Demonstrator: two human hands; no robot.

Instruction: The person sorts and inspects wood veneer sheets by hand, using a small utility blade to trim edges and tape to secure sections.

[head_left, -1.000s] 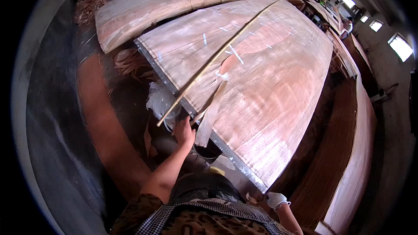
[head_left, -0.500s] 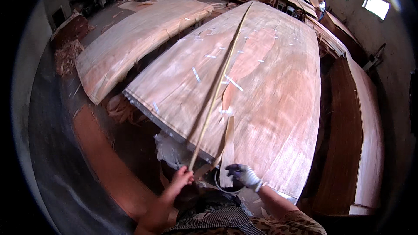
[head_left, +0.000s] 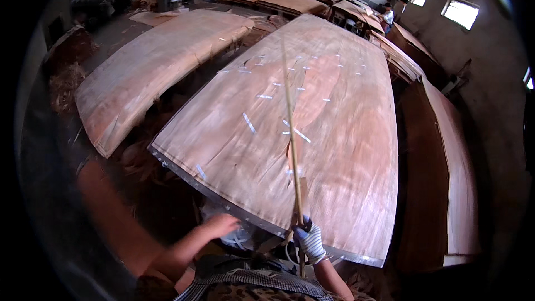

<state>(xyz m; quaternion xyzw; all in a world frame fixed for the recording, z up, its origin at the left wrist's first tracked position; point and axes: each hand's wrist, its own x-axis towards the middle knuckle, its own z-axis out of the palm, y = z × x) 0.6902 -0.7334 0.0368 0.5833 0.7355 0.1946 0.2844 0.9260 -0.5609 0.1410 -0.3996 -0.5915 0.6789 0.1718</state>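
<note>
My right hand (head_left: 310,241), in a striped white glove with dark fingertips, is closed around a long thin wooden stick (head_left: 292,122). The stick runs away from me over a large sheet of wood veneer (head_left: 351,189), its far end blurred. Beneath its near part, a narrow veneer strip (head_left: 303,189) lies beside my right hand, partly covered. Bare and smeared by motion, my left hand (head_left: 222,224) hovers by the near edge of the stack, off the stick; its fingers are unclear. Short pieces of white tape (head_left: 248,123) dot the sheet around a reddish veneer patch (head_left: 316,89).
To the left stands another veneer stack (head_left: 161,61), a gap between. Along the right lies a long veneer pile (head_left: 454,173). Clear plastic (head_left: 237,237) hangs below the near edge. Farther stacks (head_left: 278,0) and a person (head_left: 387,17) are at the back.
The stick has passed from my left hand to my right and swung rightward at its near end. My left hand has let go and moved left. My right hand has left the veneer strip.
</note>
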